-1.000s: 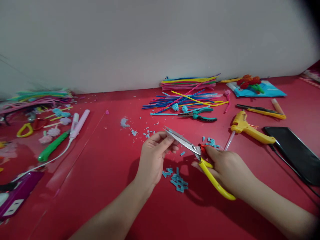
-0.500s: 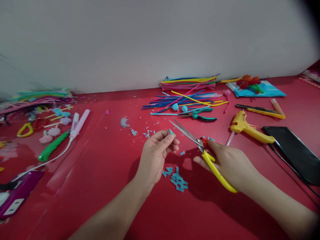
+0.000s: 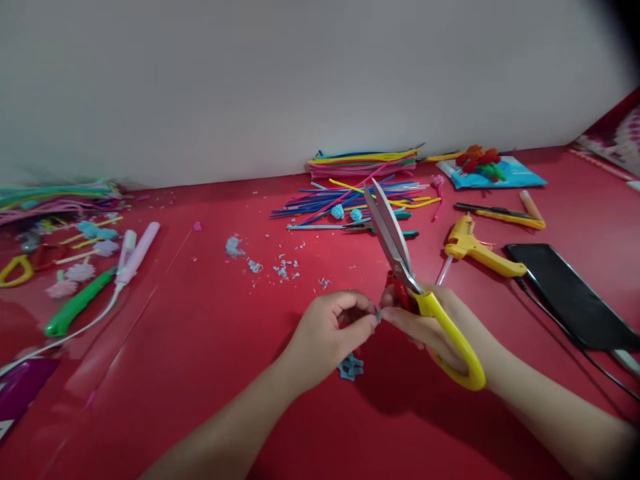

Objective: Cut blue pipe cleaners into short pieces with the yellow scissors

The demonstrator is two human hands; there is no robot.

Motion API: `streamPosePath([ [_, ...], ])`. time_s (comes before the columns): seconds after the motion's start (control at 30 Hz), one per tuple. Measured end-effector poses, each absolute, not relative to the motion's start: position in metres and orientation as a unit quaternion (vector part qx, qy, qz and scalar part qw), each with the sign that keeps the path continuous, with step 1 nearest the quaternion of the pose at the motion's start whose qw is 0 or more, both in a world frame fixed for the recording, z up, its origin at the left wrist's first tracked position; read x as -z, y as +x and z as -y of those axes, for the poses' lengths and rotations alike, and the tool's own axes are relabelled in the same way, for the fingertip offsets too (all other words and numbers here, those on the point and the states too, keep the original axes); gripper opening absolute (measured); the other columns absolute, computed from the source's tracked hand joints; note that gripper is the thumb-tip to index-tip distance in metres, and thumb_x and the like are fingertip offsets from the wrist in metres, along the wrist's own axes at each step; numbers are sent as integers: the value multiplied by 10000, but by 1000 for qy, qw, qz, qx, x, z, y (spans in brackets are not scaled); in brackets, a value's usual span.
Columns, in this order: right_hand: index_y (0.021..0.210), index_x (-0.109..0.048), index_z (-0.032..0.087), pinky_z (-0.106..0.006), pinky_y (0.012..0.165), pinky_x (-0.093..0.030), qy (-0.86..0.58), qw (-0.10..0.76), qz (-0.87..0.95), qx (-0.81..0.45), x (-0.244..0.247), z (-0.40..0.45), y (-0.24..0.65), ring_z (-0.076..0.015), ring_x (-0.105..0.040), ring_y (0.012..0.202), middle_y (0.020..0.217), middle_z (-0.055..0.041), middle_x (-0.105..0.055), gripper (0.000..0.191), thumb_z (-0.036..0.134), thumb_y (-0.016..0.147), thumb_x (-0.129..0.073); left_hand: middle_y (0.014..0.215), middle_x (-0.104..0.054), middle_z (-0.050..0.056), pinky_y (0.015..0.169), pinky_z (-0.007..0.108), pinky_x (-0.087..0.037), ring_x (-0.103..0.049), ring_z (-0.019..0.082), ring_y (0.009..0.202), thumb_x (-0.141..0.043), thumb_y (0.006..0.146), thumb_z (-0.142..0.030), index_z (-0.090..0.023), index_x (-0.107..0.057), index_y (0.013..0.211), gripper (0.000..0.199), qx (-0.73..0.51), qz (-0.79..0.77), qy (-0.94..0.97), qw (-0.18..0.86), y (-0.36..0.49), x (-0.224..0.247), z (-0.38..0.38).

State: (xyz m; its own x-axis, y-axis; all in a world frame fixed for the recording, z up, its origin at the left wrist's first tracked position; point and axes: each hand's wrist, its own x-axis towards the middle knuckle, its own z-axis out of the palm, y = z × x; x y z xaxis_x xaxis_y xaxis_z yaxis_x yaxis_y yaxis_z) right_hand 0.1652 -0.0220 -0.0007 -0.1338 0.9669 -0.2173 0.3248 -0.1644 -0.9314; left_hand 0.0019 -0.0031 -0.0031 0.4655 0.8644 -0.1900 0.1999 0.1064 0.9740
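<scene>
Between the fingertips of my left hand [image 3: 333,333] is a small blue piece [image 3: 379,316], mostly covered by the fingers. The thumb and fingertips of my right hand [image 3: 435,327] meet the same piece from the other side. Scissors [image 3: 400,247] with yellow and red handles hang in my right hand, their blades slightly apart and pointing up and away. Below my left fingers a little pile of cut blue pieces [image 3: 350,367] lies on the red table [image 3: 200,400], partly hidden by the hand. Fine blue trimmings [image 3: 283,270] are scattered beyond my hands.
Pipe cleaners [image 3: 365,162] lie at the back, with pliers [image 3: 380,228] before them. Right are a yellow glue gun [image 3: 475,247], a black phone [image 3: 565,293] with a cable, and a cutter [image 3: 500,215]. Left lie a green-handled tool [image 3: 80,303] and a pink-handled corded tool [image 3: 140,253].
My hands have come together, and my right fingertips now touch the blue piece. The scissors have swung from pointing left to pointing upward. The whole view has shifted slightly.
</scene>
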Motion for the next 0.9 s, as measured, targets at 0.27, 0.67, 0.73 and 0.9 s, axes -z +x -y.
streamPosePath([
  [0.27, 704, -500, 189, -185, 438, -314, -650, 343, 548, -400, -2, 20, 172, -70, -408, 486, 566, 47, -459, 161, 347, 692, -530, 711, -596, -6, 627, 207, -404, -534, 101, 659, -491, 754, -172, -173, -574, 742, 84, -288, -442, 742, 414, 1, 6, 0],
  [0.67, 752, -538, 164, -271, 473, -232, -726, 46, 682, -80, 16, -9, 217, -191, -518, 552, 605, -91, -566, 196, 310, 748, -408, 778, -501, 5, 619, 249, -368, -455, 110, 632, -471, 746, -172, -190, -545, 777, 82, -253, -518, 781, 242, -30, 16, -33],
  [0.73, 746, -526, 176, -268, 473, -238, -724, 45, 685, -66, 13, -7, 214, -193, -522, 553, 610, -85, -568, 169, 313, 737, -427, 794, -508, 10, 635, 257, -373, -467, 118, 651, -483, 739, -174, -199, -562, 816, 113, -244, -500, 792, 253, -27, 17, -30],
  [0.9, 726, -497, 203, -245, 459, -237, -712, 58, 696, -75, 8, 0, 204, -163, -500, 521, 579, -43, -556, 144, 331, 725, -432, 816, -528, 39, 695, 290, -384, -505, 171, 766, -531, 725, -228, -186, -580, 749, 69, -194, -458, 830, 253, -15, 20, -19],
])
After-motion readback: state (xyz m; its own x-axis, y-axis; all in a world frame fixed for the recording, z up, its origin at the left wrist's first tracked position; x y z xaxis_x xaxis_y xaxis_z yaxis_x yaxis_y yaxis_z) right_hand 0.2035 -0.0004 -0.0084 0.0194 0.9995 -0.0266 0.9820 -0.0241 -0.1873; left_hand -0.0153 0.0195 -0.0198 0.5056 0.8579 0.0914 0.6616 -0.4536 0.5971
